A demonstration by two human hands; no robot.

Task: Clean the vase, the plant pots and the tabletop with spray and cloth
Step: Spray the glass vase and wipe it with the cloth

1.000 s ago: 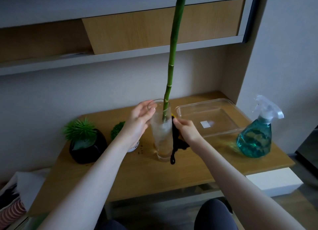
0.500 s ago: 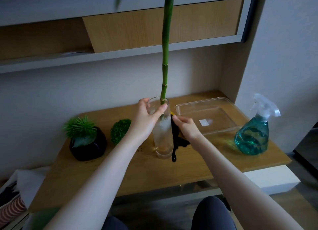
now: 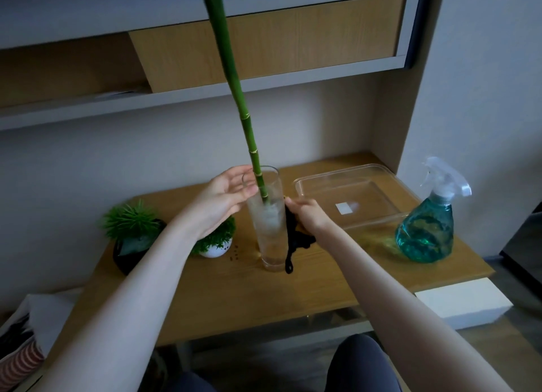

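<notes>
Clear glass vase [image 3: 268,224] at frame centre, green stalk [image 3: 234,92] leaning upper-left; left hand [image 3: 227,196] flat against rim, right hand [image 3: 306,215] pinching black cloth [image 3: 296,239] on its side.

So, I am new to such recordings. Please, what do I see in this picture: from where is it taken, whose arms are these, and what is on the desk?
There is no machine here. A camera worn on a person's head looks forward and down, so the two bare arms are the person's own. The left hand rests open against the tall glass vase, which holds a green bamboo stalk. The right hand holds a black cloth against the vase's side. On the wooden desk also stand a black plant pot, a small white plant pot, a clear plastic tray and a blue-green spray bottle.
</notes>
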